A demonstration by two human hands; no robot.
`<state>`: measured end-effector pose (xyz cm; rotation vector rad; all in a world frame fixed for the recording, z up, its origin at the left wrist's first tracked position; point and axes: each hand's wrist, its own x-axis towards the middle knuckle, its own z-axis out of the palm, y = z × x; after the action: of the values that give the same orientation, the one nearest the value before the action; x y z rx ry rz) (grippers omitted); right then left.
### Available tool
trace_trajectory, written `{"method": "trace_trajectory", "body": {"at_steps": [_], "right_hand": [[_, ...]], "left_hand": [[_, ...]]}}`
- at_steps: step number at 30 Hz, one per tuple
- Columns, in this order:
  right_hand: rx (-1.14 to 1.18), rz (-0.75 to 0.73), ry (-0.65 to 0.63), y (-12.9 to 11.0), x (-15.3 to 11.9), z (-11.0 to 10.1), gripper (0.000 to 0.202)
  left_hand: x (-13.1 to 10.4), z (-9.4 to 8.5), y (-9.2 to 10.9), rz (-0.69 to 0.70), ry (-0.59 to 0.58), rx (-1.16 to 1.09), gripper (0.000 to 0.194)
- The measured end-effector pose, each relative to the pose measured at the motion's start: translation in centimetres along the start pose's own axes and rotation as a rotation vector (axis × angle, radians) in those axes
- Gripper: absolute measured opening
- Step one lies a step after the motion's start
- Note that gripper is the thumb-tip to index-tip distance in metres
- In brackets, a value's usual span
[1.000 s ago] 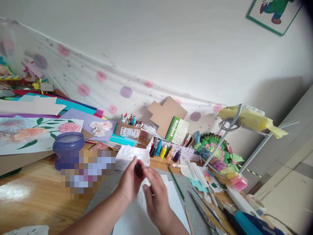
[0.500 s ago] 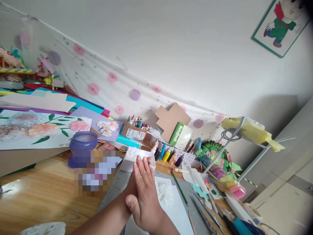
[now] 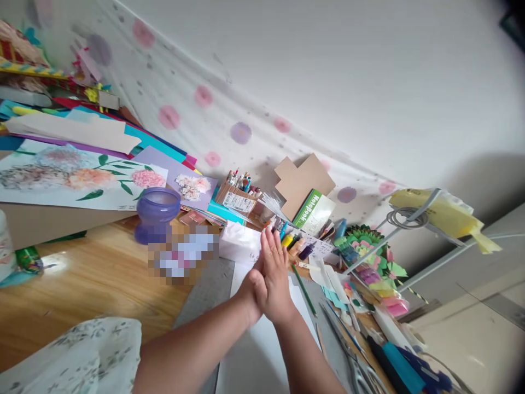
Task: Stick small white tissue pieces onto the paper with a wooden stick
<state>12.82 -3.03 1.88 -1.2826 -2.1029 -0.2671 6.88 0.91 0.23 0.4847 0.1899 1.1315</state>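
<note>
My right hand (image 3: 275,279) lies palm to palm against my left hand (image 3: 249,295), over the work area. The right fingers are stretched out and close together, with the thumb bent across. Most of the left hand's fingers are hidden behind the right hand, but the palm looks flat. Nothing shows between the palms. Beneath them are white paper sheets (image 3: 254,350) on a grey cutting mat (image 3: 205,295). A green pencil (image 3: 304,290) lies just right of the hands. Behind the fingertips stands a white paper box (image 3: 238,241).
A purple jar (image 3: 158,210) and flower artwork (image 3: 98,178) are at the left. Paint bottles (image 3: 305,250), a pen box (image 3: 238,194) and a green notebook (image 3: 314,210) stand behind. Scissors (image 3: 356,361) and a white rack (image 3: 385,241) are at the right. Patterned cloth (image 3: 98,350) shows lower left.
The view has shifted, and the joined hands now sit farther right, in front of the paint bottles. The white fluffy flower on the paper is now hidden behind the hands. The palms stay together.
</note>
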Motion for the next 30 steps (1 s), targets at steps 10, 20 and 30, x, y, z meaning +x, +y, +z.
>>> {"method": "trace_trajectory", "body": {"at_steps": [10,20,30], "right_hand": [[0.105,0.054,-0.11,0.2,0.2,0.9,0.066],[0.047,0.124,-0.08,13.4,1.3,-0.3,0.031],[-0.031,0.218,-0.067,15.1,1.6,-2.0,0.033]], "left_hand": [[0.3,1.4,2.3,0.004,0.326,-0.022,0.037],[1.7,0.4,1.7,-0.007,0.5,-0.004,0.01],[1.1,0.4,0.8,-0.096,0.337,0.09,0.014]]}}
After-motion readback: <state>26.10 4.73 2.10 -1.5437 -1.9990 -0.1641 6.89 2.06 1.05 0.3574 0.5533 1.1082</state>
